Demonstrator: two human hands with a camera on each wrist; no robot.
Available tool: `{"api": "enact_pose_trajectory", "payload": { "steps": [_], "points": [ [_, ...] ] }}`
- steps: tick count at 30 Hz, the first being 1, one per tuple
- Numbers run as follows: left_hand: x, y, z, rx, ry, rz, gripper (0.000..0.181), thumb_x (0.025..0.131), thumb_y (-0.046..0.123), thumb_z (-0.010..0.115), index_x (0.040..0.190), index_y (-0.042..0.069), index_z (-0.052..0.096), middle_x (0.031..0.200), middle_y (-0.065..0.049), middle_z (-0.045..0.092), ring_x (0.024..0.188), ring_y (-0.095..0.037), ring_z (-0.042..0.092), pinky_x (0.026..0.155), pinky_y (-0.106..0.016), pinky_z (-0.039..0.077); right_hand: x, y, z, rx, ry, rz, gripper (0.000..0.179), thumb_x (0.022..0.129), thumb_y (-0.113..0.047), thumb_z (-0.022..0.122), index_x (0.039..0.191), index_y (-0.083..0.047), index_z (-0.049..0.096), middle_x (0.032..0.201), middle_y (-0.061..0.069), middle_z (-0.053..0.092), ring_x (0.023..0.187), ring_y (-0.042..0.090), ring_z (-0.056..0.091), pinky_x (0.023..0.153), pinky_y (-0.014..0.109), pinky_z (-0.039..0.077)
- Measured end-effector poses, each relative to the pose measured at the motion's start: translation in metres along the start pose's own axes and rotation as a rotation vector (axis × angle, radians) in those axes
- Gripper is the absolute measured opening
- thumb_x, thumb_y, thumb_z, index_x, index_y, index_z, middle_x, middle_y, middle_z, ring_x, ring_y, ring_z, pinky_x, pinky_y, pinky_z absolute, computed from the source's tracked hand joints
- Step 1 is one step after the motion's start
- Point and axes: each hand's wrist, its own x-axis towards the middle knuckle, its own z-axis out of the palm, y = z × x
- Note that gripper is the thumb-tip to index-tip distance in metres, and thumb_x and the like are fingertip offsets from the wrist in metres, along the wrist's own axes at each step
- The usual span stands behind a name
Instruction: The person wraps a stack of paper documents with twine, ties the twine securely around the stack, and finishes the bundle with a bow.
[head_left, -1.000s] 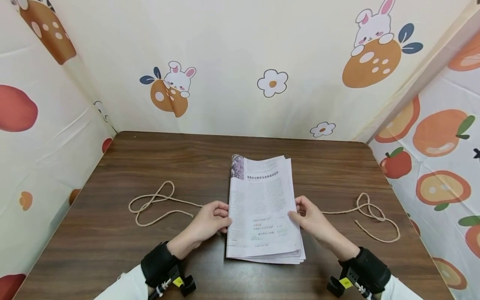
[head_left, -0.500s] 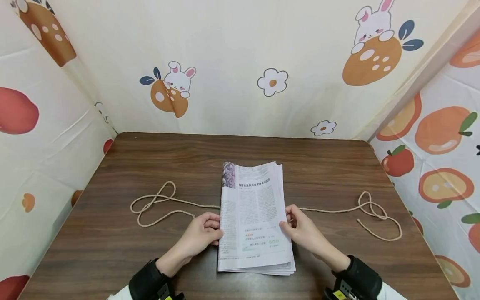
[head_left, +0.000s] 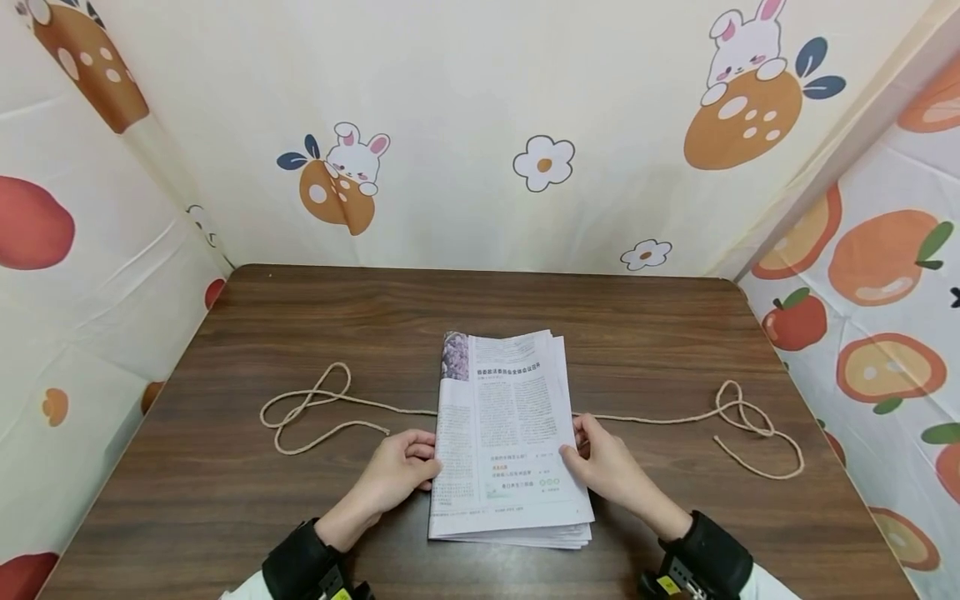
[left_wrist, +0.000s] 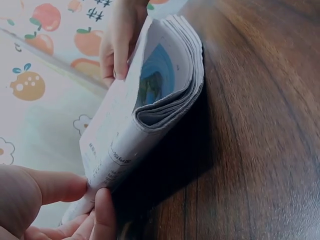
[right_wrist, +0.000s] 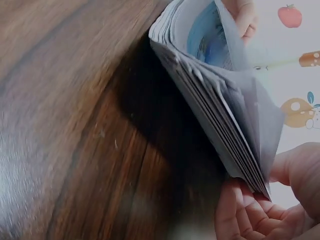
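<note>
A folded newspaper, thick with several layers, lies between my two hands in the head view. My left hand pinches its folded left edge, thumb on top and fingers below. On the opposite side, my right hand pinches the loose page edges, as the right wrist view also shows. Dark shadow under the newspaper in the wrist views suggests part of it is off the table. A thin beige rope runs across the table, its middle hidden by the newspaper.
The rope's left end forms a loose loop on the brown wooden table. Its right end curls in another loop. Patterned cloth walls stand behind the table and at both sides.
Both hands have moved the newspaper left and nearer to me, mostly in the first half second. More of the rope shows beside it now.
</note>
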Motion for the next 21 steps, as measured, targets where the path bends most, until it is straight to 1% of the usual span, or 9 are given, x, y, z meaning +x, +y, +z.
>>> {"api": "enact_pose_trajectory", "payload": {
  "steps": [6,9,13,15,17,21],
  "points": [
    [0.001,-0.003,0.000,0.066,0.024,0.047,0.039,0.078,0.000,0.064,0.114,-0.009,0.054,0.096,-0.015,0.063,0.067,-0.016,0.063,0.055,-0.030,0.052,-0.001,0.006,0.001,-0.102,0.010,-0.056,0.024,0.079,-0.011,0.067,0.098,-0.006,0.051,0.070,-0.004,0.053,0.057,0.004,0.047,0.052,0.020,0.038],
    [0.002,-0.006,-0.001,0.109,0.040,0.063,0.039,0.077,0.000,0.064,0.114,-0.006,0.055,0.096,-0.014,0.062,0.063,-0.015,0.062,0.053,-0.027,0.052,-0.002,0.008,0.001,-0.143,0.011,-0.051,0.026,0.079,-0.013,0.068,0.099,-0.005,0.053,0.069,-0.005,0.053,0.056,0.004,0.046,0.050,0.020,0.037],
    [0.005,-0.007,0.000,0.178,0.063,0.086,0.038,0.076,0.000,0.064,0.113,-0.004,0.057,0.095,-0.012,0.062,0.060,-0.013,0.062,0.051,-0.025,0.051,-0.002,0.010,0.002,-0.221,0.016,-0.036,0.030,0.080,-0.016,0.069,0.103,-0.003,0.056,0.075,-0.003,0.054,0.061,0.005,0.047,0.052,0.022,0.038],
    [0.006,-0.006,0.000,0.243,0.086,0.116,0.038,0.075,0.000,0.066,0.112,-0.003,0.058,0.094,-0.011,0.062,0.060,-0.011,0.061,0.052,-0.023,0.050,-0.002,0.011,0.002,-0.265,0.027,-0.043,0.034,0.080,-0.018,0.069,0.107,-0.002,0.057,0.080,-0.001,0.055,0.064,0.007,0.048,0.054,0.023,0.039],
    [0.006,-0.005,-0.001,0.334,0.122,0.155,0.035,0.074,0.002,0.068,0.109,-0.001,0.060,0.092,-0.008,0.062,0.061,-0.008,0.060,0.054,-0.023,0.049,-0.002,0.012,0.002,-0.301,0.044,-0.063,0.038,0.080,-0.020,0.069,0.110,0.000,0.057,0.083,0.002,0.054,0.065,0.009,0.047,0.055,0.025,0.039],
    [0.001,-0.003,-0.005,0.547,0.195,0.235,0.026,0.075,0.009,0.072,0.100,0.007,0.064,0.087,-0.002,0.061,0.066,-0.006,0.058,0.061,-0.023,0.046,-0.003,0.013,-0.001,-0.354,0.108,-0.134,0.042,0.078,-0.018,0.071,0.114,0.001,0.057,0.086,0.007,0.054,0.068,0.013,0.047,0.059,0.029,0.040]
  ]
}}
